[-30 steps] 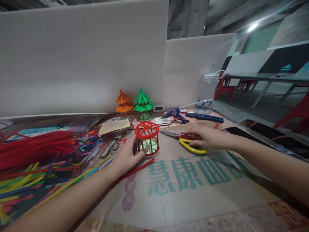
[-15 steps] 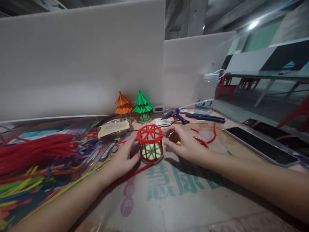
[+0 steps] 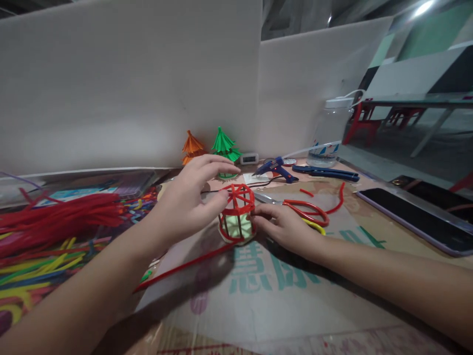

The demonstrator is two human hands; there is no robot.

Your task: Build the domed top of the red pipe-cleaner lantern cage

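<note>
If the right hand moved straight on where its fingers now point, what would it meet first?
The right hand would likely first meet the red, round, cage-shaped frame with dark posts; its fingertips may already touch it, but depth is unclear.

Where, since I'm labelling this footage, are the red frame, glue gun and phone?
Red frame [image 3: 238,210]: head view, front of its top ring.
Glue gun [image 3: 274,166]: head view, its blue body.
Phone [image 3: 414,220]: head view, its dark screen.
</note>
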